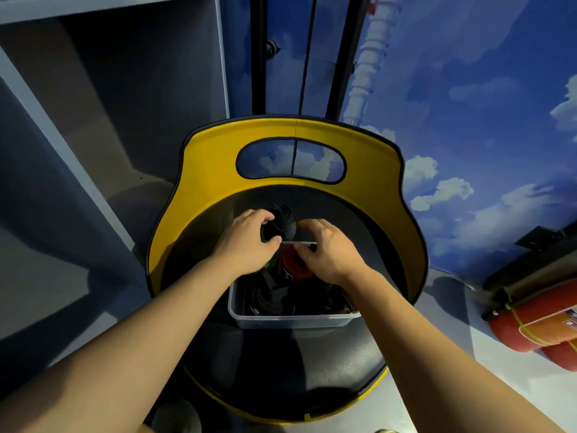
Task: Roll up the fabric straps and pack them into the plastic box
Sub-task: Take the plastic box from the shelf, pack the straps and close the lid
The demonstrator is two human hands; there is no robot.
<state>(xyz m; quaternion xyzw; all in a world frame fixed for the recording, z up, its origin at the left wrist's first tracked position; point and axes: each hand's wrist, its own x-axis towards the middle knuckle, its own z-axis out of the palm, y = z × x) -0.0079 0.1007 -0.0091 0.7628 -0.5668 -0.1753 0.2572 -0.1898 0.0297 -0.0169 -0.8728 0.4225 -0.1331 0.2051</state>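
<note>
Over one plastic box (293, 320): two hands, left (249, 242) and right (327, 251), both gripping one black rolled strap (281, 225).

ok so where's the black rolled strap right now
In the head view the black rolled strap sits centre frame, held between the left hand and right hand, above the far edge of the plastic box.

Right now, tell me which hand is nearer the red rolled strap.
Right. The right hand touches the red rolled strap; the left hand holds the black roll beside it.
</note>
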